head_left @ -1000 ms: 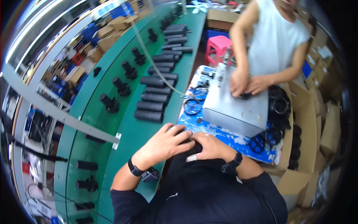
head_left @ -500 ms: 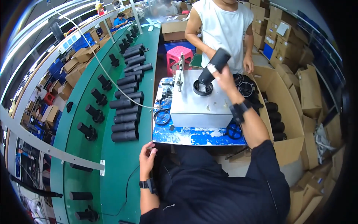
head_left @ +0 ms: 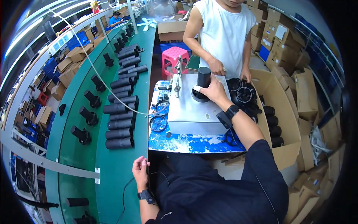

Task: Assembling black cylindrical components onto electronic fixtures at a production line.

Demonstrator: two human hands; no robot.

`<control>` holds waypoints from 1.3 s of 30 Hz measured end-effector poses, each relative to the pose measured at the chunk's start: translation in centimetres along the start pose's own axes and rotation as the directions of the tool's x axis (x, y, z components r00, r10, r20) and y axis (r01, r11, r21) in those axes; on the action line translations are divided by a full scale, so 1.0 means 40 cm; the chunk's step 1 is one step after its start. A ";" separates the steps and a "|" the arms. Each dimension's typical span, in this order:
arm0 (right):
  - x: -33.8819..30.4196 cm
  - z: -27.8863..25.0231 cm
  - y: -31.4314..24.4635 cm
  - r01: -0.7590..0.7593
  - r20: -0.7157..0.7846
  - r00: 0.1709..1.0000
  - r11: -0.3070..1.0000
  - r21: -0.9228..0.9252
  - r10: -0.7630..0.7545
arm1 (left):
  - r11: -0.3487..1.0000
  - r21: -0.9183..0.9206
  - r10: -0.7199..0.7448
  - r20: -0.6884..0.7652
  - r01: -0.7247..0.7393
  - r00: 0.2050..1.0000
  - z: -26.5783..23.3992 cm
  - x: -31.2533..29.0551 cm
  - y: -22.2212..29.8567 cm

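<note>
My right hand point(head_left: 215, 89) is closed round a black cylinder point(head_left: 204, 77), which stands upright on the silver metal box point(head_left: 181, 112). The cylinder's lower end meets a black round base point(head_left: 199, 96) on top of the box; the hand partly covers the joint. To the left of the cylinder, a metal lever clamp point(head_left: 178, 80) stands at the box's edge. My left hand point(head_left: 140, 171) is low beside the green bench's edge, fingers loosely curled in, with nothing visible in it.
Several black cylinders point(head_left: 119, 133) lie in a row on the green bench point(head_left: 112, 175). Upright black parts point(head_left: 80, 134) line its far side. Black rings point(head_left: 244, 95) sit right of the box. A cardboard carton point(head_left: 285, 149) holds more cylinders. Opposite stands a person in white point(head_left: 223, 35).
My right hand has brought the tilted cylinder down and upright onto the round base. My left hand stays low by the bench edge. The other person's hand now rests near the box.
</note>
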State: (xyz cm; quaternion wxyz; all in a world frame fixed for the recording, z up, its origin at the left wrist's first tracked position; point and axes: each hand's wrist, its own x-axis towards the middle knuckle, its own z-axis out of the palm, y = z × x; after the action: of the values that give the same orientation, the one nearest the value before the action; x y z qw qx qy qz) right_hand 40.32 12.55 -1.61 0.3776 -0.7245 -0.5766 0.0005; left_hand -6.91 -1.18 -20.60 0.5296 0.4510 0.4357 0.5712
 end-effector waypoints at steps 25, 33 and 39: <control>0.044 -0.047 0.057 0.089 0.305 0.936 0.956 0.281 -0.176 | 0.407 0.526 0.405 0.629 -0.747 0.664 0.487 0.705 0.174; 0.108 -0.078 0.112 0.075 0.496 0.830 0.932 0.355 -0.256 | 0.664 0.631 0.064 0.488 -0.402 0.871 0.537 0.840 0.078; 0.045 -0.060 0.078 0.048 0.354 0.922 0.951 0.305 -0.160 | 0.646 0.586 0.142 0.538 -0.489 0.831 0.532 0.849 0.060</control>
State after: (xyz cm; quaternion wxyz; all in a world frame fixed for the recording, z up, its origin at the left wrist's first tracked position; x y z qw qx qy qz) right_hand 44.57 12.59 -0.82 0.3623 -0.6158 -0.6695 0.2031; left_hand 12.27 33.00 -11.90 0.2903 0.8062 0.3978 0.3279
